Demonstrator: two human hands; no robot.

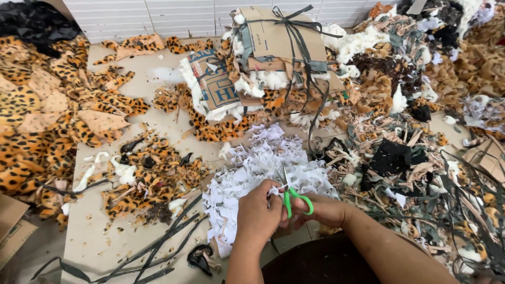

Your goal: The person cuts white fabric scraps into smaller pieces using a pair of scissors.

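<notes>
While the right hand (321,209) grips green-handled scissors (291,195) and the left hand (259,213) pinches a white fabric piece (273,190) near centre, close fingers risk nicking.

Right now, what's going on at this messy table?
A person is cutting with green-handled scissors in the right hand, while the left hand holds a small white fabric piece at the blades. Below lies a heap of white scraps; leopard-print offcuts and a strapped cardboard bundle surround it.
</notes>
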